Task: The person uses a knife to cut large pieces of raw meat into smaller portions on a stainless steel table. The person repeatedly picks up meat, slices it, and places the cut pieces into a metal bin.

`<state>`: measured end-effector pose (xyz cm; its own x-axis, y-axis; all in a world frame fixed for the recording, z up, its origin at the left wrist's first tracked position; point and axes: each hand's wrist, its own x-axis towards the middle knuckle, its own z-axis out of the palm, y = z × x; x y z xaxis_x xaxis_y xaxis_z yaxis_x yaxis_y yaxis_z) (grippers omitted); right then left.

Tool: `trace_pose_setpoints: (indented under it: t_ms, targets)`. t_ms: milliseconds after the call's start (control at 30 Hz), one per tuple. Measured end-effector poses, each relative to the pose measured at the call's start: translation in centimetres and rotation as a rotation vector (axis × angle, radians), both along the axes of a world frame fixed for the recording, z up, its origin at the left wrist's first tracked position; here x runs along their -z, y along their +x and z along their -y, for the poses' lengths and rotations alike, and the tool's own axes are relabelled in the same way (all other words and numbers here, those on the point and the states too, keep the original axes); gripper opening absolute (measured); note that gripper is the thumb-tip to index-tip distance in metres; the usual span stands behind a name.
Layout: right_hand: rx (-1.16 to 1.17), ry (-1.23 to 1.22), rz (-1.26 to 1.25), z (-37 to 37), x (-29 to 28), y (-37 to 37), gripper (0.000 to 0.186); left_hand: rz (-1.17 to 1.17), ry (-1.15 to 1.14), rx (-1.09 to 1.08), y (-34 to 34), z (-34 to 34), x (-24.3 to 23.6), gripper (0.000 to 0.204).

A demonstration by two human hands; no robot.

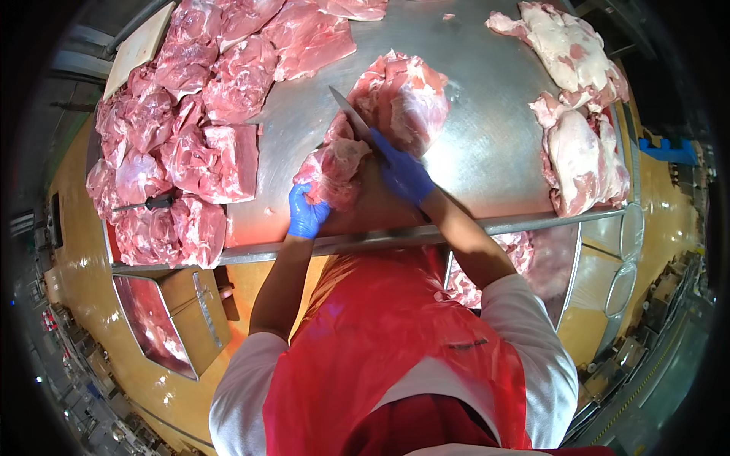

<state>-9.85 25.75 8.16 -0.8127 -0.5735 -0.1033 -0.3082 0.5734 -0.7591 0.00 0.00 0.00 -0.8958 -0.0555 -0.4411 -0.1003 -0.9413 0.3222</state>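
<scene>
Gripped at the near-left edge by a blue-gloved left hand (308,213): a small raw meat cut (334,169) on the metal surface (487,121), left of the middle and toward the near side. Partly closed around the flesh, with fingers tucked partly out of sight. Wrapped tightly around the handle of a long knife (350,112): the blue-gloved right hand (407,175), blade toward the far left, between the small cut and a larger raw meat cut (414,106). Hard to tell from this angle: any join between the two cuts beneath the blade.

Likely soft, limp and wet, with fair weight for its bulk. Apt to sag, fold or slide on slick metal. Best taken by the thick muscle at the near-left end, fingers deep under the mass and well clear of the edge. Hardly fragile, but probably quick to tear at a thin flap. Heaped at left, more raw cuts (209,80), with a dark-handled tool (160,201) across the nearer ones. Laid at right, pale, fat-covered pieces (582,156).
</scene>
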Motion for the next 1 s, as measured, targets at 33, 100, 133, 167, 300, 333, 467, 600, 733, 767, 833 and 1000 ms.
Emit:
trace_pose_setpoints:
  t_ms: [33, 100, 133, 167, 300, 333, 467, 600, 733, 767, 833, 1000]
  targets:
    - [-0.008, 0.014, 0.051, 1.3, 0.7, 0.3, 0.075, 0.016, -0.101, 0.009, 0.2, 1.4, -1.2, 0.069]
    - [-0.048, 0.075, 0.0, -3.1, 1.8, 1.0, 0.073, -0.05, 0.006, 0.029, -0.2, -3.6, -0.2, 0.065]
    - [-0.038, -0.027, -0.074, -4.9, 2.4, 4.0, 0.071, -0.105, 0.07, 0.086, -0.3, -3.9, -3.3, 0.064]
    - [-0.013, -0.063, -0.064, -4.2, 2.6, 4.7, 0.069, -0.177, 0.119, 0.129, -0.8, -3.9, -6.4, 0.063]
    - [0.344, 0.158, -0.126, 4.1, 4.1, 6.0, 0.06, -0.25, -0.429, 0.271, 1.6, -2.0, -3.8, 0.061]
    - [0.666, 0.301, -0.422, 8.5, 7.3, 6.2, 0.058, -0.297, -0.295, 0.357, 0.0, -3.3, -7.5, 0.059]
    - [1.28, 0.381, -0.369, 15.6, 4.2, 6.2, 0.05, -0.256, 0.345, 0.416, -1.5, -5.3, -14.8, 0.054]
    - [1.441, 0.023, 0.082, 11.8, 5.1, 7.0, 0.039, -0.772, -0.398, 0.511, -5.1, -12.4, -18.5, 0.035]
    - [0.67, -0.174, 0.134, 4.0, 1.8, 9.1, 0.025, -0.533, -0.069, 0.757, -5.8, -24.2, -24.0, 0.032]
    - [0.578, -0.202, 0.158, 2.7, 1.8, 9.4, 0.027, -0.623, -0.05, 0.823, -5.1, -27.2, -23.9, 0.032]
    - [0.641, -0.285, 0.059, 0.2, 1.1, 10.2, 0.021, -1.003, -0.476, 1.1, -5.4, -31.0, -22.6, 0.045]
    - [0.967, -0.463, 0.206, -9.7, -0.2, 10.9, 0.013, -1.17, -0.653, 0.648, -7.8, -27.8, -17.7, 0.042]
